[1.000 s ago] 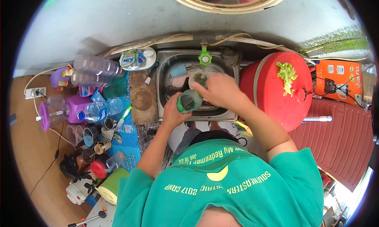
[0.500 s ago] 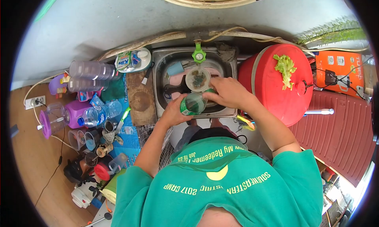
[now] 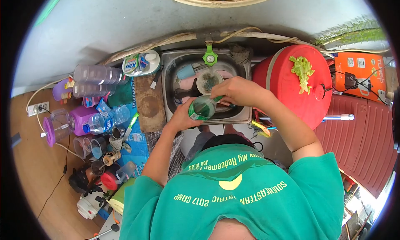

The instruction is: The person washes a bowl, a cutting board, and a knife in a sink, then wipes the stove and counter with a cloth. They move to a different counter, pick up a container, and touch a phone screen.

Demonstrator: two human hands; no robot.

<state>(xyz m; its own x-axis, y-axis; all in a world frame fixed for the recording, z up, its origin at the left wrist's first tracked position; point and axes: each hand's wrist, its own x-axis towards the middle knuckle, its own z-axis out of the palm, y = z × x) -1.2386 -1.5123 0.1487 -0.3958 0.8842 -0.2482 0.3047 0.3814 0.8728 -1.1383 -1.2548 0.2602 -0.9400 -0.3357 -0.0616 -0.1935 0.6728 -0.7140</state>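
Note:
My left hand [image 3: 184, 116] is wrapped round a clear cup with green printing [image 3: 201, 108], held at the near edge of the metal sink [image 3: 166, 69]. Over the cup's right rim is my right hand [image 3: 227, 92], its fingers closed; what they pinch is too small to name. Just beyond my hands, a round whitish container [image 3: 208, 82] with dark residue stands in the sink. A blue item [image 3: 186, 72] lies at the sink's back left, under the green tap [image 3: 209, 58] and to its left.
Left of the sink are a wooden board [image 3: 149, 104], stacked plastic cups [image 3: 98, 74], a water bottle [image 3: 102, 121] and a purple blender. On the right stand a large red drum [image 3: 291, 102] with a lettuce leaf [image 3: 303, 73] on it and an orange box [image 3: 361, 75].
My right hand has shifted slightly left, with its fingers now at the cup's rim. The cup in my left hand has moved a little left and its opening shows more.

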